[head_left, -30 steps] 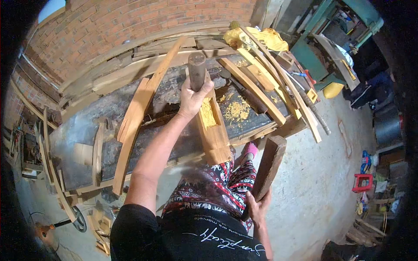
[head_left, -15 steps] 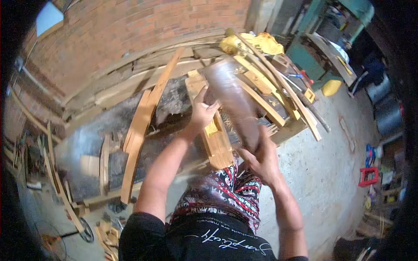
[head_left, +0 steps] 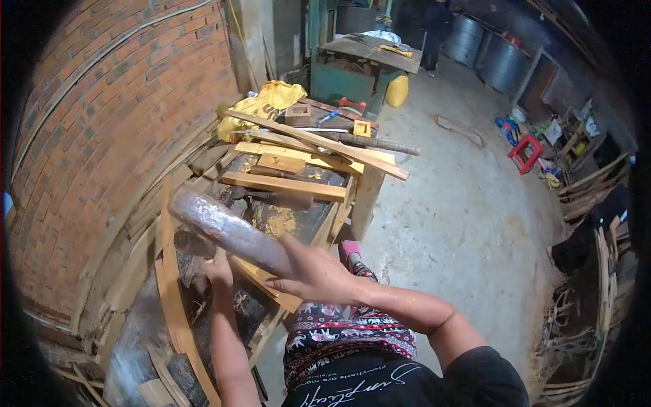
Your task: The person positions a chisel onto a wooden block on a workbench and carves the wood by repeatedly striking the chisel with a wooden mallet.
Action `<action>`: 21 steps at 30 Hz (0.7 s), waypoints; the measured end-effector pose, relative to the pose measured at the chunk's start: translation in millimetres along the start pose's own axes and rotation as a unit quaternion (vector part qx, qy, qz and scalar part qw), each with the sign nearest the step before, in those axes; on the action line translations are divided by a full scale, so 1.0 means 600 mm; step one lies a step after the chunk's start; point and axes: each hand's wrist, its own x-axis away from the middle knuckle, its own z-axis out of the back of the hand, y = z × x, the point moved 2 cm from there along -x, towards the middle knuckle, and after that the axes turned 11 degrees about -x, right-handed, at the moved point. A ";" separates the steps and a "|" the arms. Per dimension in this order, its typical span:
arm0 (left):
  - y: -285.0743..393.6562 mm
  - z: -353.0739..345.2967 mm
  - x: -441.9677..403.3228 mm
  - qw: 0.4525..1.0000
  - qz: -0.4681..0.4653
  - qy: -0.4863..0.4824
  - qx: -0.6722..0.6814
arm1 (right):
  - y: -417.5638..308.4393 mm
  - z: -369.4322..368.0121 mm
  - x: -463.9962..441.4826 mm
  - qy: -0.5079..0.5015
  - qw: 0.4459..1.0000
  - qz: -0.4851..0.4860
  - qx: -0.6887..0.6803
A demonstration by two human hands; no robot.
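A long, thick brown piece with rounded ends and a shiny worn face (head_left: 227, 225) slants across in front of me; its exact kind I cannot tell. My right hand (head_left: 322, 275) grips its near end between thumb and fingers. Lower down, my left hand (head_left: 218, 269) is closed at a dark rounded part (head_left: 192, 242) under the far end, its fingers partly hidden. Beneath the piece lies a notched light wooden beam (head_left: 254, 275), mostly covered by my hands and the piece.
The dark workbench (head_left: 325, 220) carries wood shavings (head_left: 279, 222), wooden strips (head_left: 325, 141), a small wooden block (head_left: 281, 164), a blue-handled tool (head_left: 329, 117) and a yellow sack (head_left: 268, 102). A brick wall (head_left: 135, 122) runs along the left. A red stool (head_left: 525, 154) stands on the concrete floor; a person (head_left: 435, 34) is far back.
My view has swung to the right. The brown piece has tilted over to the left, with its far end now toward the wall; both hands stay on it.
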 end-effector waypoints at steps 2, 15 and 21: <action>0.048 0.001 0.018 0.996 -0.038 -0.070 0.040 | -0.013 0.000 0.011 0.020 0.999 0.015 -0.020; 0.118 0.001 0.035 0.978 -0.190 -0.065 -0.059 | 0.115 -0.035 0.096 0.080 0.990 -0.052 -0.103; 0.165 -0.024 0.050 0.977 -0.197 -0.051 -0.057 | 0.112 -0.017 0.122 0.096 0.974 -0.146 -0.145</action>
